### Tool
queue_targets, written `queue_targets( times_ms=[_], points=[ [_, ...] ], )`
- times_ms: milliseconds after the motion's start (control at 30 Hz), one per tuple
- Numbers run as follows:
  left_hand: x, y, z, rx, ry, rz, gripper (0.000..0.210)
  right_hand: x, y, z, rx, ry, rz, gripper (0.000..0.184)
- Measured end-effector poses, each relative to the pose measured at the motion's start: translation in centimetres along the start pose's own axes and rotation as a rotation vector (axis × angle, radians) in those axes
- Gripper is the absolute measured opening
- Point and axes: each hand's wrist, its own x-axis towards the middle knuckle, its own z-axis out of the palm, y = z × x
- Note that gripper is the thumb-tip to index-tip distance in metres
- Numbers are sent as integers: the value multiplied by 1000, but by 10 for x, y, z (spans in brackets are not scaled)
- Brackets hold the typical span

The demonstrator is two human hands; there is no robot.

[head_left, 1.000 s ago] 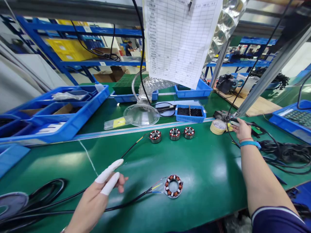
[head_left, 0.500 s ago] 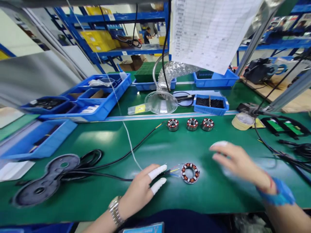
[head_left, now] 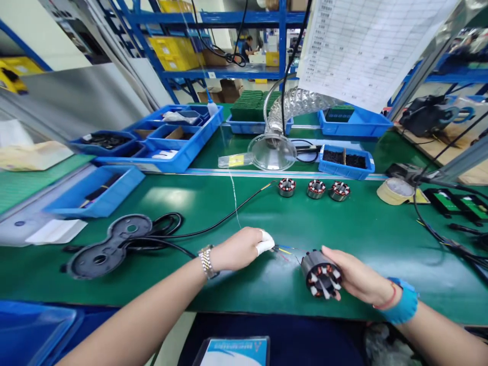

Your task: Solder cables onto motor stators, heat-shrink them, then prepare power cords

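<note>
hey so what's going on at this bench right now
A person's left hand, in white fingertip covers, pinches a black cable with blue and yellow wires at its end. The right hand holds a tilted, copper-wound grey metal cylinder. Three similar cylinders stand in a row farther back on the green bench; a grey figure-eight-shaped casing lies left.

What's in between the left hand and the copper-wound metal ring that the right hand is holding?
In the head view, coloured wires, blue, yellow and red, stick out from the left hand toward the copper-wound ring in the right hand.
</note>
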Motion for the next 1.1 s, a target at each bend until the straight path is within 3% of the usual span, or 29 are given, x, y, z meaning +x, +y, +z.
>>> queue_targets(
  times_ms=[133, 467, 567, 733, 800, 933, 1100],
  points=[
    [-3, 2, -12, -143, -81, 47, 32, -4, 2, 10, 218, -1, 85, 53],
    [-7, 2, -7, -199, -70, 20, 31, -4, 4, 10, 149, 4, 76, 57],
    [-8, 5, -7, -140, -54, 12, 30, -7, 1, 6, -131, 1, -74, 55],
    [-17, 4, 19, -5, 125, 23, 23, -11, 12, -14, -1271, 116, -617, 37],
    [-21, 3, 34, 8, 125, 6, 25, -10, 23, -26, -1503, 167, -712, 36],
    [-21, 2, 47, -106, 90, -67, 25, -10, 34, -32, -1536, 274, -781, 30],
    [-4, 8, 41, -315, -20, -130, 31, -5, 27, -3, -1394, 405, -877, 26]
  ],
)
